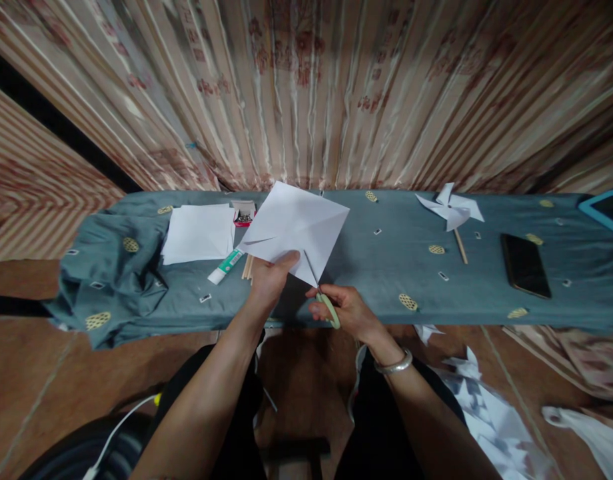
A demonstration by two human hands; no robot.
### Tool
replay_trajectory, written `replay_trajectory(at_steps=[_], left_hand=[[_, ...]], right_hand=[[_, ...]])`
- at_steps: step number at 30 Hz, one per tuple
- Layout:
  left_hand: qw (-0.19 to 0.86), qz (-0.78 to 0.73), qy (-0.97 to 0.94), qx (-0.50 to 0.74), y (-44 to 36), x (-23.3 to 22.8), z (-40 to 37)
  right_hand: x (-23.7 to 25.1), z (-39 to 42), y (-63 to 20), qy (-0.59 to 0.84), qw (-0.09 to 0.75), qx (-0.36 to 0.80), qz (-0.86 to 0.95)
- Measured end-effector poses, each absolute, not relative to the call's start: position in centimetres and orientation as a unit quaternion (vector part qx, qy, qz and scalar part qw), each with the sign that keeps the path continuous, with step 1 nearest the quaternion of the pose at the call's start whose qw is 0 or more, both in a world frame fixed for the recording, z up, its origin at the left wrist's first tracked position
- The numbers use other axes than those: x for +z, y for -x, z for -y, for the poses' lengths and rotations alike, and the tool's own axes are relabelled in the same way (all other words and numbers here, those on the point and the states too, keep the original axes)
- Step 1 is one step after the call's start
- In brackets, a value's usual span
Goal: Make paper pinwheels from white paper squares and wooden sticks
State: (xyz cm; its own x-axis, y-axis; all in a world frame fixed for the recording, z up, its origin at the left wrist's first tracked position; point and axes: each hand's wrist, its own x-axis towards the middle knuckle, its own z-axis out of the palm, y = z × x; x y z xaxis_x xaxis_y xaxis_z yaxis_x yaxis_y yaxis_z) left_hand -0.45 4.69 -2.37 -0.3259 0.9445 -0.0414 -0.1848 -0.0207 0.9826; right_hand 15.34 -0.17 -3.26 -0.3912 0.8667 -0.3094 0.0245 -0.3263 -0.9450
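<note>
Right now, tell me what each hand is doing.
Left hand: closed on the lower edge of the white paper square.
Right hand: closed on the scissors, blades at the paper's lower corner.

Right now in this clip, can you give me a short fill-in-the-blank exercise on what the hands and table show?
1. The left hand holds a white ____ sheet by its near edge.
2. The right hand works a pair of ____ whose blades meet the sheet's corner.
3. A finished white ____ on a stick lies to the right on the table.
4. A dark ____ lies face up right of that stick.

Missing words: paper; scissors; pinwheel; phone
</note>
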Motion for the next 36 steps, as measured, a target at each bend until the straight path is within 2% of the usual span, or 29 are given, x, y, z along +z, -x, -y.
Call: replay_trajectory(at_steps=[36], left_hand=[[0.466,-0.521,-0.375,0.609,0.01,-2.41,-4.27]], right_hand=[[-2.68,0.01,-15.30,0.465,0.325,0.686,0.455]])
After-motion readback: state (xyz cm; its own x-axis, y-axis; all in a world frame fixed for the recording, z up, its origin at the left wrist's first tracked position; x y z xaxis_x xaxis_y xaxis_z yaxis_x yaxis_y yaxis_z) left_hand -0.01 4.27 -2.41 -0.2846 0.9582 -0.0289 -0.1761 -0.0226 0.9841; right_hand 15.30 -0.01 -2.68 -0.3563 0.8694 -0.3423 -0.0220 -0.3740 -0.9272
